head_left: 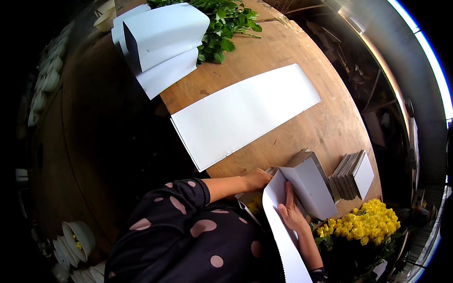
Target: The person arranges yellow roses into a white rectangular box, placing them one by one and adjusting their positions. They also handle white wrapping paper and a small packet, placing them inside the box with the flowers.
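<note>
A long white corrugated cardboard sheet point(278, 212) stands bent in front of me, running down past the lower edge. My right hand point(291, 214) lies against its inner face, index finger stretched up and thumb apart. At the sheet's far end is my left hand point(257, 180), its fingers curled closed; the tips are hidden, so what they grip does not show. Some yellow flowers point(255, 204) peek out below my left hand, close to my body. Just beyond my right hand, a folded white cardboard piece point(311, 186) stands on the wooden table point(288, 141).
A flat white sheet point(247, 113) lies across the table. Farther off are stacked corrugated sheets point(167, 33) beside green leafy stems point(222, 28). To the right stand a stack of small cardboard pieces point(351, 177) and a bunch of yellow roses point(363, 221). White buckets point(78, 240) sit low left.
</note>
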`<state>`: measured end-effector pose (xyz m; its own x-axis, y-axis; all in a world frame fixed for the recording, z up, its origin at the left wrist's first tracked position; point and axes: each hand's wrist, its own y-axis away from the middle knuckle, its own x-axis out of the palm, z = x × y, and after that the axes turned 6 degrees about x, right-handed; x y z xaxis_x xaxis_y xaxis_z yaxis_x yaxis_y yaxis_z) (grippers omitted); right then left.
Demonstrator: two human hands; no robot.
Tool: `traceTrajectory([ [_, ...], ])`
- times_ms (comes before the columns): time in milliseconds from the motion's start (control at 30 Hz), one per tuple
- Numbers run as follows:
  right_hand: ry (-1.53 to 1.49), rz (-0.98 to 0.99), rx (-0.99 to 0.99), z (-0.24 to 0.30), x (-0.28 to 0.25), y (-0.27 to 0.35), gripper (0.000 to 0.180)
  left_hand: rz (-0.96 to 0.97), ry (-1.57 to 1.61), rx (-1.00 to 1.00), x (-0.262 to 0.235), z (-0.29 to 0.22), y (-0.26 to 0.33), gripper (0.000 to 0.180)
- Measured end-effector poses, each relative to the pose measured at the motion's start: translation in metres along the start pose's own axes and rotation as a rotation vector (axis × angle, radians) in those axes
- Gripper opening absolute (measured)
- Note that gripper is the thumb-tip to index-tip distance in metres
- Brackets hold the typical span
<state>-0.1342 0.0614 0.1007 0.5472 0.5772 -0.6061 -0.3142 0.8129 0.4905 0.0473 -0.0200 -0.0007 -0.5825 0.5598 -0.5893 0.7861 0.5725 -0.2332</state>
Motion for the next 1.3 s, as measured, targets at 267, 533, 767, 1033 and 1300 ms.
traceTrajectory([
  [267,0.057,-0.051,-0.028,-0.002,0.010,0.000,0.082,-0.166,0.050,0.041,0.010,0.002,0.012,0.021],
  [533,0.132,-0.135,-0.084,-0.005,0.029,-0.004,0.083,-0.342,0.239,0.095,0.007,0.004,0.020,0.022],
  [767,0.281,-0.193,-0.089,-0.011,0.042,-0.008,0.082,-0.070,0.522,-0.223,-0.062,-0.055,-0.003,0.019],
  [1033,0.431,-0.219,-0.029,-0.020,0.062,-0.020,0.080,1.308,0.534,-0.107,-0.046,-0.089,-0.030,0.072],
  [1300,0.471,-0.242,0.052,-0.006,0.053,-0.010,0.082,1.372,0.430,-0.334,-0.048,-0.119,-0.033,0.088],
])
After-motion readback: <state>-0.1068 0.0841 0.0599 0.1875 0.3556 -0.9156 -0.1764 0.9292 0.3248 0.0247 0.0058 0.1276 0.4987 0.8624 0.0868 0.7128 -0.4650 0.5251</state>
